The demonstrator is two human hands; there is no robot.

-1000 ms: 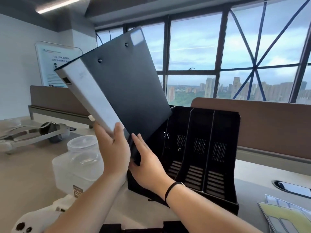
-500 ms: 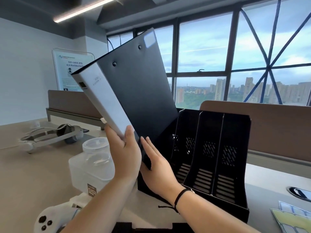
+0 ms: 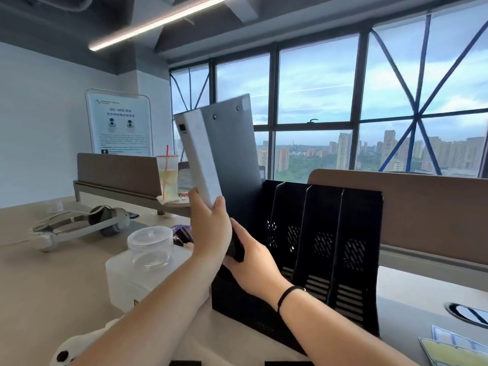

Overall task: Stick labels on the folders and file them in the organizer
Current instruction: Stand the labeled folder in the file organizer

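Observation:
A dark folder with a white spine label stands nearly upright, leaning slightly left, its lower end at the leftmost slot of the black organizer. My left hand grips the bottom of the white spine. My right hand holds the folder's lower edge from the right, a black band on its wrist. The organizer has several open slots facing me, all of them holding nothing that I can see. Label sheets lie at the bottom right.
A clear plastic jar stands left of the organizer. A white headset lies on the desk further left, a drink cup behind it. A white controller sits at the bottom left. Brown partitions rise behind the organizer.
The folder has swung from a strong leftward tilt to nearly upright and come down toward the organizer's leftmost slot. Both hands kept their grip; my view shifted left and back.

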